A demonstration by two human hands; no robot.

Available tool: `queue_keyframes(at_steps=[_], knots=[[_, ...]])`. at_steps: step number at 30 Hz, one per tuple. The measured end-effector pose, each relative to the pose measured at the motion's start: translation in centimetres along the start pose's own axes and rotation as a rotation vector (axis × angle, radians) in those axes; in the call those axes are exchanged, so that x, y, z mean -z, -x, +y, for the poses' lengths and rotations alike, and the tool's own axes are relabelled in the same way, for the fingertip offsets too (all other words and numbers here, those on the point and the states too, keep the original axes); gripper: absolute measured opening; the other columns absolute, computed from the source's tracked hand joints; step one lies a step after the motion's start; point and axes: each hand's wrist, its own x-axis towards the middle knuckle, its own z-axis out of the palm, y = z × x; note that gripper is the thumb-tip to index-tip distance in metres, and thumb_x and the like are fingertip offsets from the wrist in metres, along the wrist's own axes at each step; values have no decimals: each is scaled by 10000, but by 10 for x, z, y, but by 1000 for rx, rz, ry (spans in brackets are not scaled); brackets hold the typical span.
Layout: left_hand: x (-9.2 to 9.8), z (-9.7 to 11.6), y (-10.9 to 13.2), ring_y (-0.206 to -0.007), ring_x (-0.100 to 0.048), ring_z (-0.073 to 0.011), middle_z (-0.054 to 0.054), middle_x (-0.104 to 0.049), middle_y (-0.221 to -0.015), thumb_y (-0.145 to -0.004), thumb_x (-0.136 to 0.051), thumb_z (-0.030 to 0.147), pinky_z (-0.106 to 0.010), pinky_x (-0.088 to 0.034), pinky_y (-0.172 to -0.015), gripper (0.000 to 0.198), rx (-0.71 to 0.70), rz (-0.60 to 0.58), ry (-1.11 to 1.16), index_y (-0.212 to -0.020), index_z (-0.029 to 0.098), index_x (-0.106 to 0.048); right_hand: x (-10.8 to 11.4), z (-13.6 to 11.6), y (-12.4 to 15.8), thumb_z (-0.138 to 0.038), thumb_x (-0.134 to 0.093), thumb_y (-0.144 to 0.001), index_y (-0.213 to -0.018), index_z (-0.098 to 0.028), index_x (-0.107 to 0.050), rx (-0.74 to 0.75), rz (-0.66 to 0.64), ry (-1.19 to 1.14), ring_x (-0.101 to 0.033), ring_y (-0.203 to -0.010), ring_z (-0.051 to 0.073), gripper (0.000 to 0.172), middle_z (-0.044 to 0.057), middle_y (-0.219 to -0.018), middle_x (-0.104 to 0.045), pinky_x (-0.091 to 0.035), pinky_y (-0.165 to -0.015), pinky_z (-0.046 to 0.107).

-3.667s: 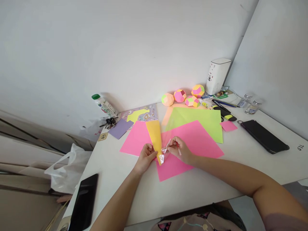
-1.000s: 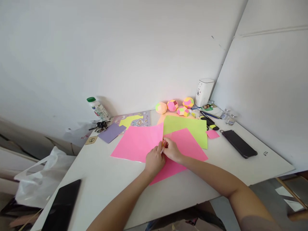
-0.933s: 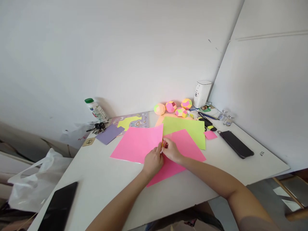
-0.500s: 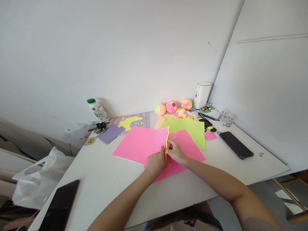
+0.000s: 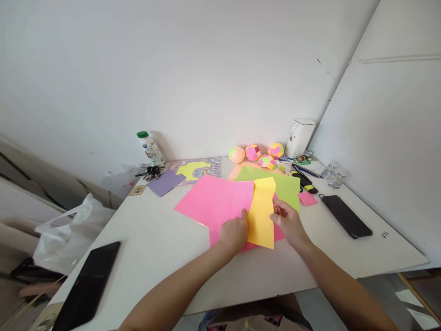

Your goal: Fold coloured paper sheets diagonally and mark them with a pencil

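My left hand (image 5: pixel 234 233) lies at the right edge of a pink paper sheet (image 5: pixel 215 197), index finger stretched along that edge and the other fingers curled. From beneath this edge a yellow paper sheet (image 5: pixel 262 214) sticks out, slightly wavy. Thumb and fingers of my right hand (image 5: pixel 288 223) pinch the yellow sheet's right edge; a small red thing shows at its fingers, too small to make out. Another pink sheet lies below, mostly covered. Behind is a green paper sheet (image 5: pixel 285 184).
Several multicoloured paper balls (image 5: pixel 253 152) stand along the wall near a white container (image 5: pixel 300 138). At right lie a black phone case (image 5: pixel 346 216), a cutter (image 5: pixel 305 183) and small glass jars (image 5: pixel 336 180). At left are a bottle (image 5: pixel 151 149), keys (image 5: pixel 151 172), purple paper (image 5: pixel 166 183) and a black tablet (image 5: pixel 87 285).
My right hand has drawn the yellow sheet out to the right, so it now shows as a wide strip instead of a narrow edge. My left hand stays at the pink sheet's edge.
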Motion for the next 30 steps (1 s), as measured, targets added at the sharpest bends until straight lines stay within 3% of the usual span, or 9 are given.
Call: queue_keyframes(at_steps=[8,13,18,20,23,26,30], knots=[[9,21,5,-696,-661,-227,-91,-629,-757,-797,-602,165,-271,-476,-555,762,-7,-70,-100,-1475,137,-256,12,-9,6,-210,-658,-604,-1138,-193,-642,12,48,-31,-436,-614,104,535,-61,-651,-441,-400,-615,272],[10,25,1,-714,-665,-220,-88,-612,-741,-832,-567,143,-263,-482,-554,712,18,-73,-115,-1473,121,-259,19,-14,2,-189,-670,-569,-1075,-189,-676,35,121,-76,-417,-576,95,506,-69,-607,-440,-382,-590,268],[9,20,-7,-716,-651,-173,-61,-639,-819,-909,-524,189,-271,-514,-579,531,118,-76,-113,-1415,144,-369,56,-36,9,-202,-656,-536,-985,-196,-703,103,210,-245,-569,-629,177,452,-8,-648,-609,-428,-611,319],[11,13,-7,-718,-649,-166,-53,-647,-841,-908,-536,205,-278,-521,-594,503,158,-53,-114,-1389,150,-401,83,-46,14,-193,-645,-530,-967,-208,-711,144,302,-282,-639,-750,244,442,36,-784,-699,-468,-658,352],[26,-7,-6,-736,-668,-214,-104,-649,-796,-842,-525,95,-280,-499,-575,596,213,26,-120,-1417,104,-370,125,-48,17,-193,-592,-526,-936,-261,-716,200,440,-381,-666,-862,274,435,22,-950,-726,-512,-695,365],[57,-35,-11,-755,-672,-247,-138,-644,-807,-843,-415,50,-307,-497,-579,604,300,126,-129,-1440,91,-327,152,-31,15,-194,-576,-510,-991,-287,-707,40,432,-432,-662,-945,299,507,8,-1065,-711,-539,-709,380],[105,-78,-39,-917,-649,-299,-177,-637,-931,-898,-369,74,-397,-517,-685,508,417,248,-130,-1406,68,-360,157,4,12,-217,-600,-501,-1077,-262,-675,-169,413,-467,-675,-935,310,583,18,-1078,-713,-550,-681,363]])
